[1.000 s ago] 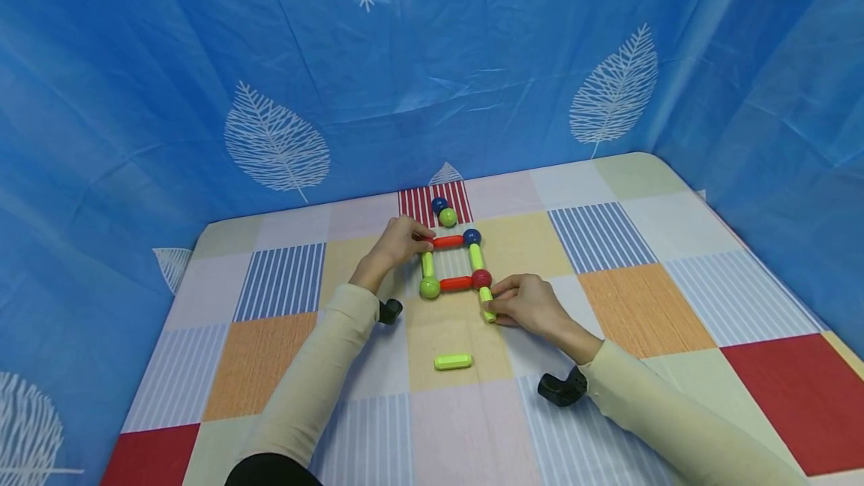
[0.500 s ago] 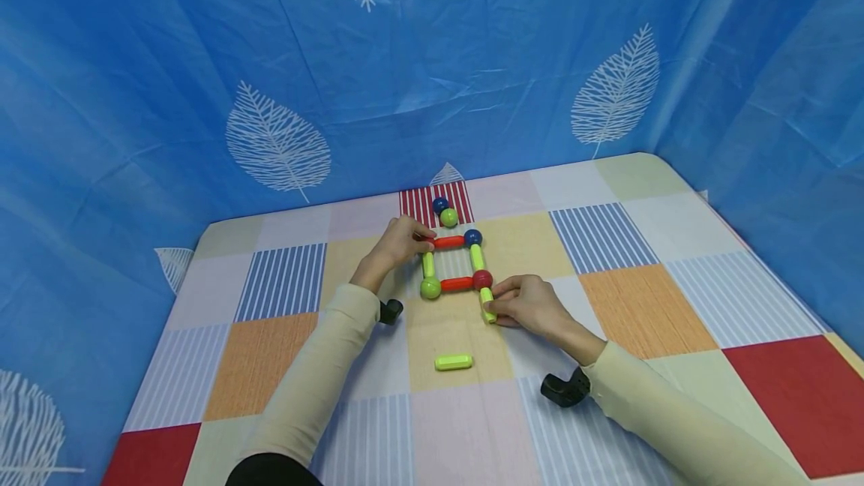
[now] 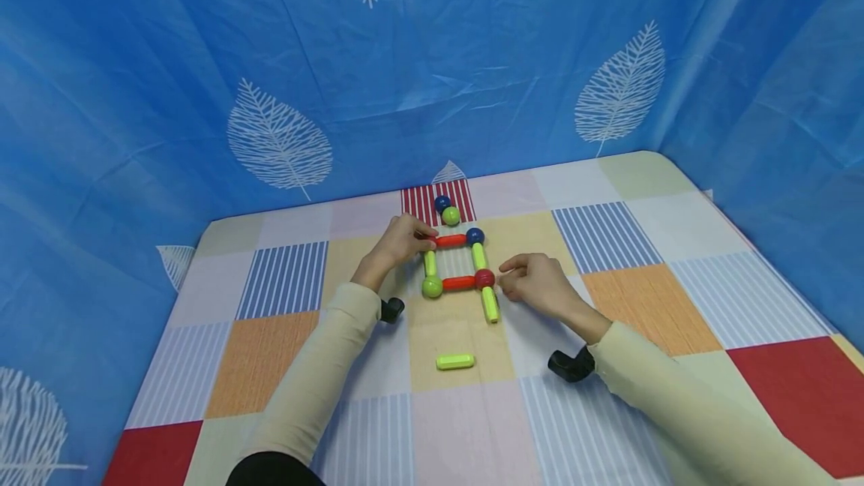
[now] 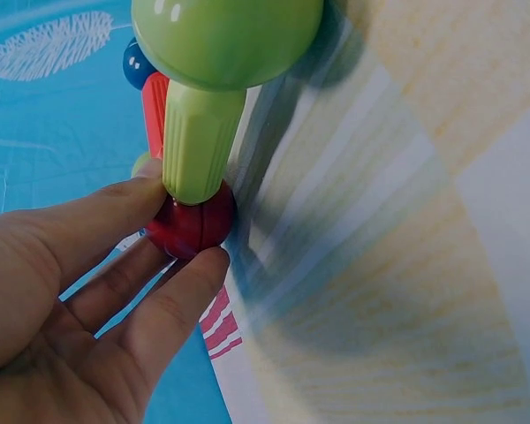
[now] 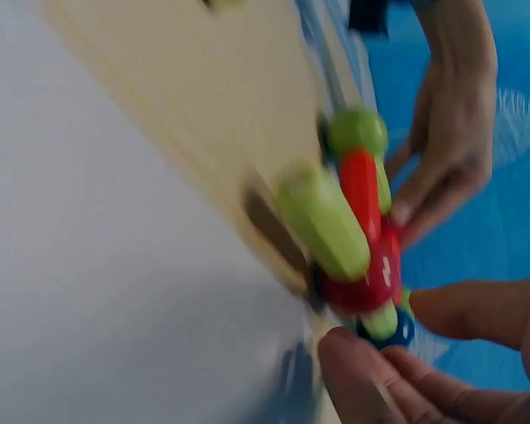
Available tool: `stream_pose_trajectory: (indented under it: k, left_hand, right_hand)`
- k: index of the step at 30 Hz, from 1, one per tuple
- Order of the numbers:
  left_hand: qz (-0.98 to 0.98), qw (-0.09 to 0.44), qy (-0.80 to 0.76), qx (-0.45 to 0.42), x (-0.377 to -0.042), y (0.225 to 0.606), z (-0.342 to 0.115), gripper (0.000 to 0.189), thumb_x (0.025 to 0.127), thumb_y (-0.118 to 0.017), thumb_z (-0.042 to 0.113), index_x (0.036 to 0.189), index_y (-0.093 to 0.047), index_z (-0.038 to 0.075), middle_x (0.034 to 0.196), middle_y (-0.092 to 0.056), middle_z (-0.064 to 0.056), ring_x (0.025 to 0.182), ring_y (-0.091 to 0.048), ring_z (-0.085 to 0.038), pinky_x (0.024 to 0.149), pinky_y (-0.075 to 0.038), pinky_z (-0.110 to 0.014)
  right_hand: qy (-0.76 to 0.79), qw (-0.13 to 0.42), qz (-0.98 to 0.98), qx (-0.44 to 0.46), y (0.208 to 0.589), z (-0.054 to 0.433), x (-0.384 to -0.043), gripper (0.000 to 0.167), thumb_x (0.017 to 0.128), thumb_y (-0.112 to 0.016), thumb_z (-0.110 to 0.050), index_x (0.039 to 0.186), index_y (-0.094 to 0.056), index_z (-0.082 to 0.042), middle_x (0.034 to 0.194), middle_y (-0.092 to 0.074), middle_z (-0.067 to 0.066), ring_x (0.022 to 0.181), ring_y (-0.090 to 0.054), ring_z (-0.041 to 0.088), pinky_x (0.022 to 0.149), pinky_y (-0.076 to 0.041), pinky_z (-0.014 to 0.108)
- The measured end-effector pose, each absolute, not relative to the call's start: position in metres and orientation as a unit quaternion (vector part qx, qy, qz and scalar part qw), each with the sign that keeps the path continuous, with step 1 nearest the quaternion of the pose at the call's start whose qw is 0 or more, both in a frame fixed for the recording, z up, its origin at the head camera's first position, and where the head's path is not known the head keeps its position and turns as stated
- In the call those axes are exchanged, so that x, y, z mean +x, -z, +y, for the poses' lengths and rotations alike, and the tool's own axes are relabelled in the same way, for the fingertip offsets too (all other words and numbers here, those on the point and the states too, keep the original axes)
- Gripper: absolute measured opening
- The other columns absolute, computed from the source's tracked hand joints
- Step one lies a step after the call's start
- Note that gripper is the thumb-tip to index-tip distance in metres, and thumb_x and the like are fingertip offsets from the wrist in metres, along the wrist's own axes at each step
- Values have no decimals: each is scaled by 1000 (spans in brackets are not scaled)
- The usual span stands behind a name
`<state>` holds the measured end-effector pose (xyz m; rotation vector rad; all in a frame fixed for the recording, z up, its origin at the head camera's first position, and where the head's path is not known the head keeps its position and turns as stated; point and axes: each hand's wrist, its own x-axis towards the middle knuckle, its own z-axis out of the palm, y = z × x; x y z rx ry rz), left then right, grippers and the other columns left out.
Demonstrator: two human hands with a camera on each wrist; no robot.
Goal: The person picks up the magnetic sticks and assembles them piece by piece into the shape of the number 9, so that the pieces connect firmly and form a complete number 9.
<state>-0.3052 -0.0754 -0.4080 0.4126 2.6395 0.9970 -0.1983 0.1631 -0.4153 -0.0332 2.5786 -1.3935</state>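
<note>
A square of red and lime-green rods (image 3: 459,283) joined by coloured balls lies on the tablecloth. My left hand (image 3: 398,244) pinches the red ball (image 4: 192,221) at its far left corner between thumb and fingers; in the head view these fingers hide the ball. At the near right corner is another red ball (image 3: 484,279), from which a lime-green rod (image 3: 490,306) juts towards me. Just right of that ball, my right hand (image 3: 540,287) holds nothing, its thumb and fingers parted. A lime-green ball (image 3: 432,287) and a dark blue ball (image 3: 475,236) form the other corners.
One loose lime-green rod (image 3: 455,361) lies nearer to me on the patchwork tablecloth (image 3: 445,426). Behind the square, a dark blue ball (image 3: 442,203) and a lime-green ball (image 3: 451,216) sit together. A blue curtain (image 3: 472,81) hangs along the table's back edge.
My right hand has let go of the jutting lime-green rod and moved away from me, up beside the near red ball. The left hand keeps its hold in place.
</note>
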Motion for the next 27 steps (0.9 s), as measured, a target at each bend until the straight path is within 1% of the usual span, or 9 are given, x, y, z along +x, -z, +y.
stream_pose_trajectory:
  k: [2, 5, 10, 13, 16, 19, 24, 27]
  left_hand:
    - [917, 141, -344, 145, -306, 407, -75, 26, 91, -69, 5, 118, -71, 2, 112, -71, -10, 96, -60, -21, 75, -51, -29]
    - [918, 141, -342, 144, -307, 406, -75, 27, 91, -69, 5, 118, -71, 2, 111, -72, -10, 95, -61, -20, 74, -51, -28]
    - [918, 145, -341, 142, -305, 407, -74, 27, 91, -69, 5, 118, -71, 3, 111, -72, -10, 91, -59, -20, 73, -51, -27]
    - [919, 140, -339, 146, -304, 409, -73, 27, 90, -70, 5, 117, -71, 2, 110, -72, -10, 90, -59, -20, 71, -50, -26]
    - [919, 136, -336, 155, -304, 411, -71, 26, 90, -71, 6, 116, -72, 2, 109, -72, -11, 89, -60, -20, 70, -49, -25]
    - [920, 133, -331, 161, -305, 411, -70, 26, 91, -70, 7, 116, -72, 3, 110, -72, -10, 91, -60, -20, 72, -51, -26]
    - [921, 131, -329, 163, -307, 410, -72, 26, 91, -70, 7, 117, -72, 3, 111, -72, -11, 91, -61, -19, 74, -51, -28]
    - [917, 128, -341, 166, -306, 411, -75, 25, 91, -71, 8, 115, -73, 2, 108, -72, -11, 88, -62, -19, 72, -51, -28]
  right_hand:
    - [445, 81, 891, -26, 413, 168, -212, 33, 93, -65, -17, 118, -65, 5, 96, -73, 13, 80, -71, 21, 75, -55, 34]
    - [425, 69, 902, -39, 411, 171, -234, 34, 94, -63, -18, 120, -65, 4, 104, -71, 16, 91, -68, 25, 81, -53, 39]
    - [420, 77, 903, -54, 409, 160, -264, 39, 95, -63, -17, 127, -60, 5, 119, -65, 21, 108, -62, 32, 93, -49, 43]
    - [409, 83, 906, -73, 412, 151, -275, 40, 95, -64, -15, 129, -59, 5, 124, -63, 21, 112, -60, 33, 97, -48, 43]
    - [398, 78, 911, -73, 416, 145, -280, 36, 94, -65, -10, 126, -62, 4, 122, -65, 20, 112, -60, 32, 99, -47, 43]
    - [397, 69, 913, -62, 418, 143, -282, 32, 92, -66, -6, 123, -66, 3, 119, -67, 18, 113, -58, 31, 101, -45, 43]
    - [401, 67, 912, -53, 416, 142, -285, 31, 90, -69, -7, 120, -68, 2, 117, -68, 17, 114, -56, 31, 102, -44, 44]
    - [402, 66, 912, -54, 418, 142, -288, 32, 88, -72, -9, 118, -70, 1, 115, -69, 16, 114, -56, 31, 102, -42, 44]
